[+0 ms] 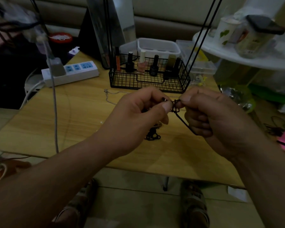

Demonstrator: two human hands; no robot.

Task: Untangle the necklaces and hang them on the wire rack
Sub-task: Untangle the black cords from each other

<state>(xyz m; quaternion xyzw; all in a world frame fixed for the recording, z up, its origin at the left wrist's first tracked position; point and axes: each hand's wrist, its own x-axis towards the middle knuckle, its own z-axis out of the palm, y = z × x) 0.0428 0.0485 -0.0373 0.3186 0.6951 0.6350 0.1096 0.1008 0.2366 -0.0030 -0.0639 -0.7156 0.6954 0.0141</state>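
Two bare hands meet above a wooden surface (pixel 72 122). The left hand (pixel 143 111) and right hand (pixel 209 116) each close thumb and forefinger in a tight grip on a small knot of a black cord necklace (pixel 176 105). The knot sits between the two fingertip pinches. A loop of the cord runs down from the grip under the right hand's curled lower fingers. Directly below the grip, more dark cord lies heaped on the surface. A silver chain (pixel 110 96) lies just beyond the grip, to its left. Behind that stands the black wire rack (pixel 148 79), holding nail polish bottles (pixel 141 65). The step in hand looks like untangling, and nothing is seen hung yet. Next the knot likely needs gentle teasing apart, not pulling, which could tighten it.
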